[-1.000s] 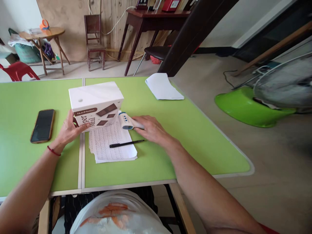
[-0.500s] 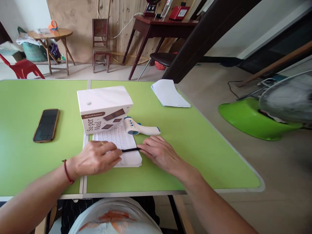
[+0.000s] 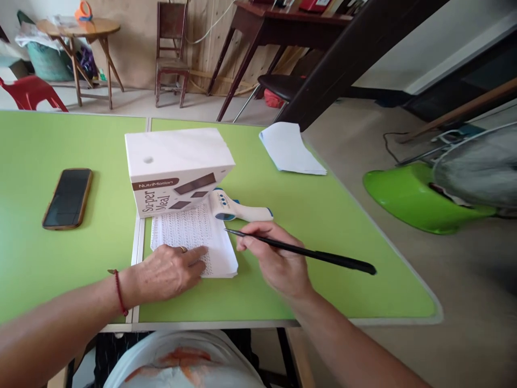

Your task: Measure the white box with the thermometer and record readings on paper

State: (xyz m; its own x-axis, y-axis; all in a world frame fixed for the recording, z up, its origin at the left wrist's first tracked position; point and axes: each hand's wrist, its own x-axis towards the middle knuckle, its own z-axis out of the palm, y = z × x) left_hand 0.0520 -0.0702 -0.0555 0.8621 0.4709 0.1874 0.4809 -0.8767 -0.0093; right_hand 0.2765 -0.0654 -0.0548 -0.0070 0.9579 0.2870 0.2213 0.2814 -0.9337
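Change to log: half a second back I had both hands on the black pen (image 3: pixel 329 256); now only the right grip (image 3: pixel 278 264) has it, grasping it between thumb and fingers, slim tip bare, thick capped-looking end sticking out to the right. Pen is nearer me than the NutriMotion Super Meal box (image 3: pixel 177 148) and off to its right, tip over or just by the right edge of the handwritten sheets (image 3: pixel 222 253). Whether it touches paper, can't tell.

Left grip (image 3: pixel 172 272) has come off the pen: released, holding nothing, fingers laid on the sheets, nearer me than the box. Sheets run up to the box's near edge; can't tell if they go under.

My read: pen ready in a one-handed writing hold, left side free to steady the page.

Infrared thermometer (image 3: pixel 250 212) lies untouched just right of the box, phone (image 3: pixel 68 198) well to its left, blank-looking papers (image 3: pixel 291 148) to its right. All on the green counter (image 3: pixel 339 226); box looks unmoved.
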